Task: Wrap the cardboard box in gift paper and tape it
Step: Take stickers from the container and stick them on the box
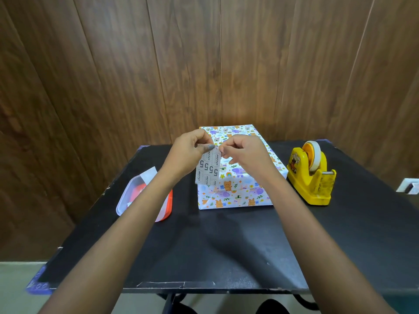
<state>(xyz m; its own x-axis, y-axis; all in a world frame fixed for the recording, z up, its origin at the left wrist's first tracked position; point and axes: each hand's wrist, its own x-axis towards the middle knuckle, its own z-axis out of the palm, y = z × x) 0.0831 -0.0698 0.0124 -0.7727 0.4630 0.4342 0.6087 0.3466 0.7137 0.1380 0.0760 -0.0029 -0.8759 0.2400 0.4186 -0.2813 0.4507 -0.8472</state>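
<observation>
A box wrapped in white gift paper with cartoon animals (238, 186) stands in the middle of the black table (226, 241). Above its near left corner both hands hold a small white backing sheet (208, 168) printed with grey letters and numbers. My left hand (190, 152) pinches the sheet's top edge between thumb and fingers. My right hand (244, 150) pinches at the same top edge with curled fingers, just right of the left thumb. The sheet hangs down in front of the box.
A yellow tape dispenser (311, 175) with a roll of white tape stands to the right of the box. A clear plastic container with a red lid (145, 196) and a white slip of paper lies to the left, partly behind my left forearm. Wooden panels rise behind the table.
</observation>
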